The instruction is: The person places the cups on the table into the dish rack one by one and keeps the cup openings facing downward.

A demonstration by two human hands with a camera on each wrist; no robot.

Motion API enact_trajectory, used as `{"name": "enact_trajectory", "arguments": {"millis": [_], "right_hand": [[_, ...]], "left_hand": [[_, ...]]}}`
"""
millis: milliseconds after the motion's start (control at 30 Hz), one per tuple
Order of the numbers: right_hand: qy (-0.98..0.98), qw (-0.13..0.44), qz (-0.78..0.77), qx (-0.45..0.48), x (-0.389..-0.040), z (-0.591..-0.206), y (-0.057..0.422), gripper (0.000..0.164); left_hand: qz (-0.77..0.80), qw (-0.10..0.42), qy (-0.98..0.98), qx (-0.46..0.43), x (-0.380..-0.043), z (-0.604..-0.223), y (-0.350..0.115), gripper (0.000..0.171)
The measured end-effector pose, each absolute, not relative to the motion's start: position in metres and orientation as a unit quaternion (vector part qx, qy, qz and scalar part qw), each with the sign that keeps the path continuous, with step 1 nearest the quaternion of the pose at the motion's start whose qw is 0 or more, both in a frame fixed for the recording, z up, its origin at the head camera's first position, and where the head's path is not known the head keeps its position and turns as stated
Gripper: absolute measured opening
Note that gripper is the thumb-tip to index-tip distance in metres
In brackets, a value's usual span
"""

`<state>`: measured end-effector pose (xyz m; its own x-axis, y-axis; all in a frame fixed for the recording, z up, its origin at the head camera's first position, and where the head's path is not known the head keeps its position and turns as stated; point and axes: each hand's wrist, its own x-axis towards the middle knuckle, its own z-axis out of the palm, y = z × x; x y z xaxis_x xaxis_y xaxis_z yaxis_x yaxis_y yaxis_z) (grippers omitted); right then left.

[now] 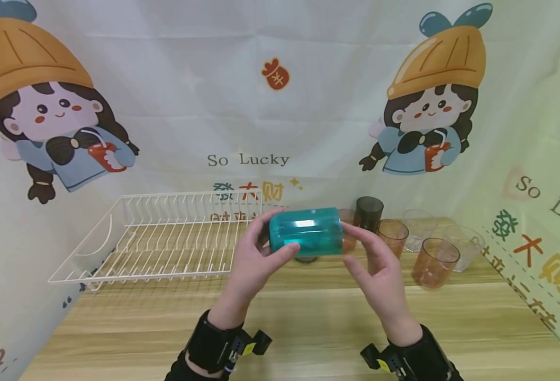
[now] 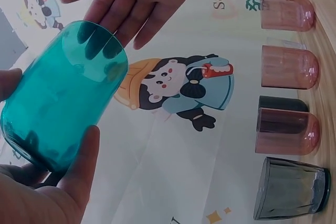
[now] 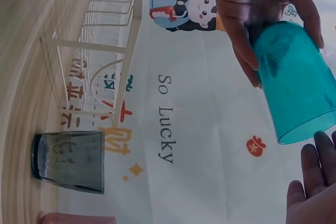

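Observation:
A see-through teal tumbler lies sideways in the air above the table, its mouth toward the right. My left hand grips it round the base end, with the thumb along the near side. At the rim is my right hand, its fingers extended and thumb apart from them. In the left wrist view, some right fingertips show through the clear wall of the tumbler near its mouth. The right wrist view has the left fingers wrapped about the base of the tumbler.
A white wire dish rack stands on the wooden table at left. Several glasses are grouped at back right, including an amber glass, a dark grey glass and a clear glass. A printed cloth hangs behind.

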<state>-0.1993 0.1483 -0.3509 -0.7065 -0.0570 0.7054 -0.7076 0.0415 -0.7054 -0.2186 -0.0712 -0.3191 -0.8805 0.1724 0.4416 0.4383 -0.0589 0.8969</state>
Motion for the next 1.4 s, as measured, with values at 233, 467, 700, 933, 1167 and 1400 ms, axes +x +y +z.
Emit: {"name": "enact_trajectory", "arguments": {"millis": [233, 467, 700, 933, 1167, 1400], "right_hand": [[-0.673, 0.255, 0.623, 0.307, -0.201, -0.356, 0.158, 0.048], [-0.692, 0.25, 0.612, 0.291, -0.201, -0.359, 0.166, 0.053], [-0.721, 0.245, 0.585, 0.279, -0.201, -0.366, 0.172, 0.056], [-0.752, 0.26, 0.538, 0.277, -0.204, -0.377, 0.179, 0.061], [-0.77, 0.277, 0.504, 0.275, -0.207, -0.384, 0.186, 0.063], [-0.784, 0.291, 0.474, 0.276, -0.21, -0.394, 0.192, 0.065]], "left_hand": [[-0.694, 0.086, -0.683, -0.211, -0.219, -0.324, -0.077, 0.058], [-0.681, 0.086, -0.7, -0.199, -0.22, -0.329, -0.081, 0.059], [-0.674, 0.092, -0.706, -0.195, -0.222, -0.332, -0.09, 0.061], [-0.658, 0.095, -0.725, -0.184, -0.225, -0.337, -0.1, 0.059], [-0.637, 0.087, -0.75, -0.154, -0.227, -0.34, -0.111, 0.06], [-0.602, 0.095, -0.78, -0.14, -0.23, -0.342, -0.122, 0.061]]}}
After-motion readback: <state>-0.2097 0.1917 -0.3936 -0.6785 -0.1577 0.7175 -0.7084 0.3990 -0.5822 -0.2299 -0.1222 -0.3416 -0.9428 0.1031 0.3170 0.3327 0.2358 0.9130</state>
